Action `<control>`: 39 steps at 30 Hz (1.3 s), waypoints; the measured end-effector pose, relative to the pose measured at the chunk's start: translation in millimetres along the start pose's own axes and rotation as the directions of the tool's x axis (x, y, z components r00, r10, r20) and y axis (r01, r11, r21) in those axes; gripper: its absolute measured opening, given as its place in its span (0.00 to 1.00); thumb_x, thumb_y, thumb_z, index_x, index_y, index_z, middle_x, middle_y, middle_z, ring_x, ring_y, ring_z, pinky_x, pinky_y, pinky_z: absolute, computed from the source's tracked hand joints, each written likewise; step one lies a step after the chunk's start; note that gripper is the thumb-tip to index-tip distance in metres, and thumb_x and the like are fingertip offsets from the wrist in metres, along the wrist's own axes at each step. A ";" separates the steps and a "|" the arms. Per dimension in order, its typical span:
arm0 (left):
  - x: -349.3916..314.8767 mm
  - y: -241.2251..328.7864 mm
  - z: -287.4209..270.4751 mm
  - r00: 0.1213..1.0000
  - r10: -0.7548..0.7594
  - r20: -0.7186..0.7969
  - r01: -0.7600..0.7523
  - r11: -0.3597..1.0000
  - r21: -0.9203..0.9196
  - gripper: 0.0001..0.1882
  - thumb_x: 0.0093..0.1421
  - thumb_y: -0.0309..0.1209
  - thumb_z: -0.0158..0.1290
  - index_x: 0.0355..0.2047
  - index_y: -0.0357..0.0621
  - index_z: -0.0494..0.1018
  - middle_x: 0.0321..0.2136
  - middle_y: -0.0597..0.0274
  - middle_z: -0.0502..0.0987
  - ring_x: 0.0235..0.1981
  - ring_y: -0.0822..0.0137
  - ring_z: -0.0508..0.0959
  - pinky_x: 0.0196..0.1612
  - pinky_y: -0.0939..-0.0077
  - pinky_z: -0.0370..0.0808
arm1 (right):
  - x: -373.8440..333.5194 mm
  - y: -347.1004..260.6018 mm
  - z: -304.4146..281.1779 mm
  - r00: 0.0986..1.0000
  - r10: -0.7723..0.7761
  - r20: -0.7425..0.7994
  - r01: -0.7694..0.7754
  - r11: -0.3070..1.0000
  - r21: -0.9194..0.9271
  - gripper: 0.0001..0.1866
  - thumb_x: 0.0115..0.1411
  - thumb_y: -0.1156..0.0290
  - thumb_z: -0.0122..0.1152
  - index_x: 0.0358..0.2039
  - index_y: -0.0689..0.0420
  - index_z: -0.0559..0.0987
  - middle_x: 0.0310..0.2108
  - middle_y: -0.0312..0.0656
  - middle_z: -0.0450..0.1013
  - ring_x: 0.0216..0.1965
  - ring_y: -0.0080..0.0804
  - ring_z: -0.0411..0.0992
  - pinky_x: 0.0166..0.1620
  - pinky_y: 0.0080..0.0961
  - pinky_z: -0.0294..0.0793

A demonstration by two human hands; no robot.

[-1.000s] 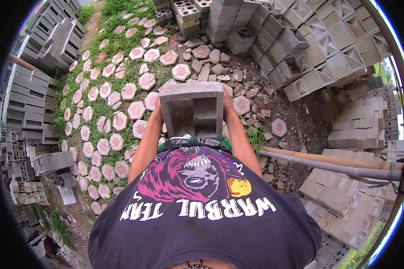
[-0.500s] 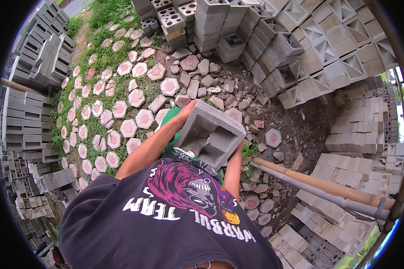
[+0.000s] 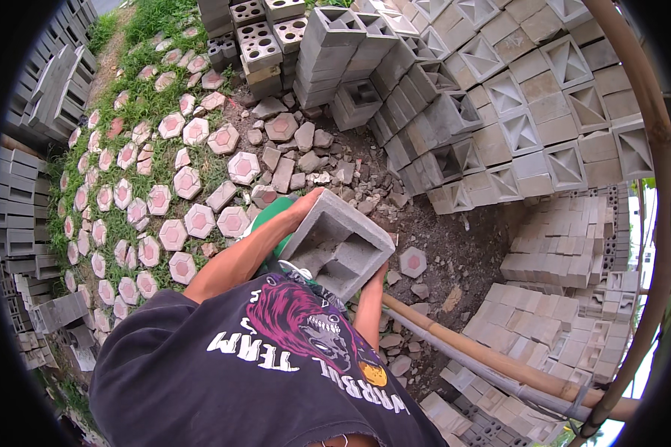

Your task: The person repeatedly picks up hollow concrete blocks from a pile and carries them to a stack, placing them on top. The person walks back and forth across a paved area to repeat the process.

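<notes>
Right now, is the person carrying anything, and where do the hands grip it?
A grey hollow concrete block, carried in front of the chest. The left hand grips its upper left edge; the right hand holds its lower right side.

Pink six-sided stones [image 3: 190, 182] lie in the grass [image 3: 145, 18], grey blocks [image 3: 514, 97] sit in big piles, and a bamboo pole [image 3: 492, 361] leans nearby

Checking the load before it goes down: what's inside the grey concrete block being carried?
The grey concrete block shows hollow cavities split by a web, with nothing visible in them. Their deeper parts lie in shadow. The left hand and right hand grip its ends.
</notes>
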State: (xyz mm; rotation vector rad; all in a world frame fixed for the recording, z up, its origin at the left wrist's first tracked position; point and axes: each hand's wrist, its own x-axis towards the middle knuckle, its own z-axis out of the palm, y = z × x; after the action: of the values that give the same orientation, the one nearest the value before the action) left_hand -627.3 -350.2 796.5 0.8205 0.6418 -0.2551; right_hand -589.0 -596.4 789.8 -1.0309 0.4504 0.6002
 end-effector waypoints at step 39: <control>333.8 90.0 -39.6 0.756 -0.299 -0.582 -0.481 0.349 -0.804 0.33 0.63 0.55 0.39 0.52 0.36 0.67 0.48 0.52 0.72 0.47 0.62 0.73 0.51 0.70 0.68 | 538.6 -102.9 215.0 0.704 0.710 -0.024 -0.372 0.340 -0.864 0.32 0.65 0.45 0.38 0.59 0.58 0.64 0.57 0.46 0.64 0.55 0.37 0.65 0.56 0.32 0.64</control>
State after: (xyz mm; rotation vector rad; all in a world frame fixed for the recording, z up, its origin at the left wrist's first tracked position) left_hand -342.4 -250.8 623.0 -0.2950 1.2359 0.5863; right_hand -100.8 -310.3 626.4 -1.6348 0.1412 1.7541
